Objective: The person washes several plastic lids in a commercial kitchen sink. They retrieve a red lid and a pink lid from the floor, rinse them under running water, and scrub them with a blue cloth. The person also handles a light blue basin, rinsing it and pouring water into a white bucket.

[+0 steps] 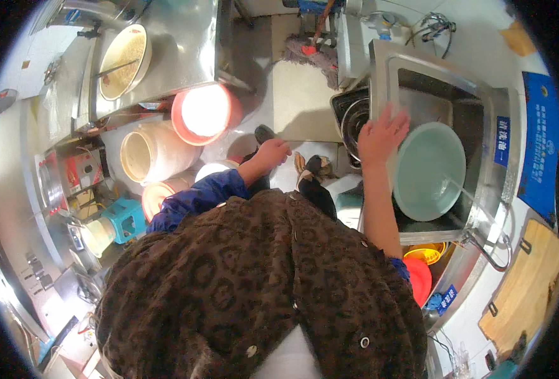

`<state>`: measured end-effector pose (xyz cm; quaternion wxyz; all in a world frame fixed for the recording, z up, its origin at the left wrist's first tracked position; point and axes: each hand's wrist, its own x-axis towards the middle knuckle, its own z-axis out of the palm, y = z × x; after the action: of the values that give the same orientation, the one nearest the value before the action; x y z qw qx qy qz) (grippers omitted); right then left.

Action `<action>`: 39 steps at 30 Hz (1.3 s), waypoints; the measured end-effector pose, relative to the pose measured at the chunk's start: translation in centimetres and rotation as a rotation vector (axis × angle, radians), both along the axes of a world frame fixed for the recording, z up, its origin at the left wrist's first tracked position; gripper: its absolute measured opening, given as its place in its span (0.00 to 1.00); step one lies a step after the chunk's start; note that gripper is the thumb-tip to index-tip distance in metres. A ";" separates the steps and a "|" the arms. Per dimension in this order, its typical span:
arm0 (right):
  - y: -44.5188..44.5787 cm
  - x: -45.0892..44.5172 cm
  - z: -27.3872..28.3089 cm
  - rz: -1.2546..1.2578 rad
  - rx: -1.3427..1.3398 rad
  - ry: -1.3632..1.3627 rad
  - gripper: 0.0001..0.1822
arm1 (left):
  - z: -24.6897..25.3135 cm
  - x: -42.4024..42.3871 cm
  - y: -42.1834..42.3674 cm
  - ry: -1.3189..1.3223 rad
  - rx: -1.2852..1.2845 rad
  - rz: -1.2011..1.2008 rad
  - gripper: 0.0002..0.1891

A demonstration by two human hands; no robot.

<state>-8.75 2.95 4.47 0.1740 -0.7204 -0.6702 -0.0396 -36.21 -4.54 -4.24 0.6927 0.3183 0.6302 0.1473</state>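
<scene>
My right hand point(383, 135) is over the near rim of a stainless steel sink point(386, 57), fingers spread and slightly blurred. It holds nothing that I can see. Close by its fingertips, a pale green plastic basin point(428, 173) stands in the sink. A thin stream of water point(462, 189) runs into the basin from a metal faucet point(488, 256). My left hand point(271, 154) hangs above the floor with loosely curled fingers and no object visible in it.
Left of me are a light-filled red bucket point(234, 113), a beige plastic barrel point(170, 147) and a steel counter point(180, 52) bearing a cream basin point(139, 78). A mop point(308, 54) stands ahead. Below the sink's right end sit a red basin point(419, 279) and a yellow basket point(424, 255).
</scene>
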 end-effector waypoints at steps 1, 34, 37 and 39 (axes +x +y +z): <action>0.8 0.3 -1.4 -0.090 -0.034 -0.055 0.33 | -0.5 -0.8 0.8 0.047 0.140 -0.131 0.14; 2.5 0.5 -6.2 -0.343 -0.339 -0.248 0.35 | 1.9 -8.5 19.3 -0.041 0.009 -0.169 0.14; 2.9 0.2 -5.6 -0.352 -0.332 -0.240 0.33 | 2.8 -7.1 19.7 -0.116 -0.058 -0.194 0.14; 2.9 0.3 -4.7 -0.352 -0.299 -0.127 0.31 | 2.7 -5.7 19.6 -0.140 -0.059 -0.232 0.14</action>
<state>-8.42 5.89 -0.25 0.0133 -0.8400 -0.5421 -0.0147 -41.92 15.09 -1.56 0.7565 0.3575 0.5432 0.0695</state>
